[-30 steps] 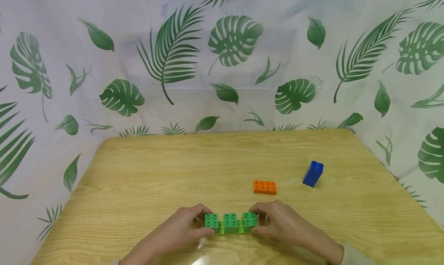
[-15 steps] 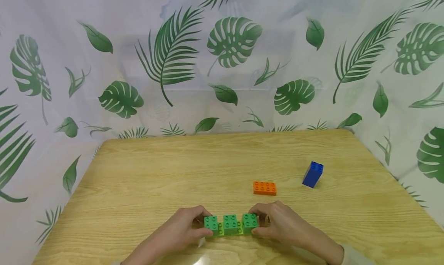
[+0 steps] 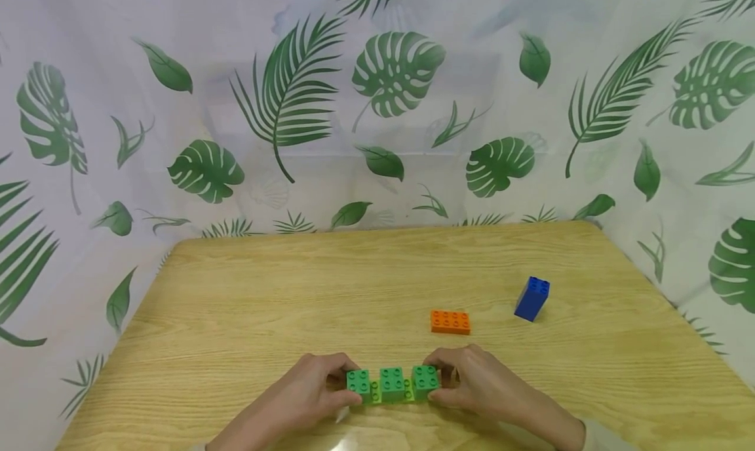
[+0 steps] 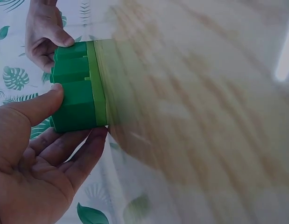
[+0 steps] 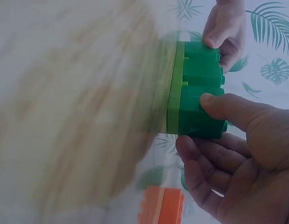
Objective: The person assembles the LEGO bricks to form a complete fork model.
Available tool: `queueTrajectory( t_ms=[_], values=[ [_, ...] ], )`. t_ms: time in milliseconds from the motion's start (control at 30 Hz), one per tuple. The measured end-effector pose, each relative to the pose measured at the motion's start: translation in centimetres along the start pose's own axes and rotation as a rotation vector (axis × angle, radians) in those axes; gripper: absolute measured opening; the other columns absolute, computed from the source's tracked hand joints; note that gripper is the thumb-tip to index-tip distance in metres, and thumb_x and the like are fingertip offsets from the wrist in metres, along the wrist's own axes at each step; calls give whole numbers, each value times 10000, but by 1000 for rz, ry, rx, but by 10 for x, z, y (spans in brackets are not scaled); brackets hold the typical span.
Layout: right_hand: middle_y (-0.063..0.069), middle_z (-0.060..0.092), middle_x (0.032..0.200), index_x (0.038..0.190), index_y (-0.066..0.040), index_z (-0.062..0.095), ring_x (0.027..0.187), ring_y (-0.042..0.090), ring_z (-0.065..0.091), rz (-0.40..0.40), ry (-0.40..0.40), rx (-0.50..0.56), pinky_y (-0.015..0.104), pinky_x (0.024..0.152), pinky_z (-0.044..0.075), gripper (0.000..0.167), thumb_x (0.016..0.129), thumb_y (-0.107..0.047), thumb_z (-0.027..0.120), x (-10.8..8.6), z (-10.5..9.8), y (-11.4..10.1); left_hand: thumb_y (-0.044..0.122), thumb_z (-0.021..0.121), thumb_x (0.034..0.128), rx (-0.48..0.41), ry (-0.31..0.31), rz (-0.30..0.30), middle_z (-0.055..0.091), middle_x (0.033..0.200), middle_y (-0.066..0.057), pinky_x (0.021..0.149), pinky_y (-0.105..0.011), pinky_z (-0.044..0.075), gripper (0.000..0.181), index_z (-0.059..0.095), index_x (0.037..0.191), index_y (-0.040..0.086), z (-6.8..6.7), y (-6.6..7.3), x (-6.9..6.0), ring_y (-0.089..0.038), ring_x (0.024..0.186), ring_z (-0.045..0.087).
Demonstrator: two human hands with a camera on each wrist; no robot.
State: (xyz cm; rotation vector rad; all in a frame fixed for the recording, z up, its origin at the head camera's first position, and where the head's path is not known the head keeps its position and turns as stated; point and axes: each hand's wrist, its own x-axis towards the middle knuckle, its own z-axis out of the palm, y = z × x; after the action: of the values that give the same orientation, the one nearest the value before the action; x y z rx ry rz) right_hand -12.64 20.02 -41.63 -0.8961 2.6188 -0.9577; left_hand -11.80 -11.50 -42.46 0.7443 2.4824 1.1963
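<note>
- My left hand [image 3: 312, 385] pinches the left green block [image 3: 358, 385], my right hand [image 3: 478, 380] the right green block [image 3: 425, 381], on the ends of the light-green base [image 4: 98, 88].
- Table [image 3: 248, 294] runs on to its far edge; orange brick [image 3: 450, 322], blue block [image 3: 532, 299] beyond my right hand.
- Versus earlier: grips, layout unchanged.

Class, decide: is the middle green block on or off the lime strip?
On. Both wrist views show the middle green block seated against the lime strip.
</note>
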Motion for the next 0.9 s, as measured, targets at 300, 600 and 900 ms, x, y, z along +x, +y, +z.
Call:
queueTrajectory(
  t_ms=[300, 600, 900],
  values=[
    [-122, 644, 840, 1188, -51, 706, 739, 17, 580, 28, -26, 114, 247, 658, 519, 380, 877, -215, 851, 1, -1, 4, 229, 815, 912, -20, -20, -13, 754, 981, -4, 778, -266, 560, 342, 699, 1175, 44, -2, 3, 2, -121, 890, 703],
    [-51, 683, 1001, 1297, -53, 654, 888, 82, 639, 23, -158, 238, 269, 773, 545, 453, 908, -222, 815, -6, -15, 22, 232, 792, 930, -73, -48, -49, 755, 1044, 10, 843, -289, 559, 313, 694, 1174, 63, -1, 4, -1, -114, 960, 702],
    [124, 708, 1136, 1235, 22, 681, 921, 140, 666, 83, 46, 175, 285, 769, 566, 353, 948, -163, 771, -5, -52, 53, 223, 797, 925, -75, -55, -63, 755, 1065, -34, 837, -325, 576, 356, 691, 1208, 35, -2, 3, -1, -173, 968, 715]
  ],
)
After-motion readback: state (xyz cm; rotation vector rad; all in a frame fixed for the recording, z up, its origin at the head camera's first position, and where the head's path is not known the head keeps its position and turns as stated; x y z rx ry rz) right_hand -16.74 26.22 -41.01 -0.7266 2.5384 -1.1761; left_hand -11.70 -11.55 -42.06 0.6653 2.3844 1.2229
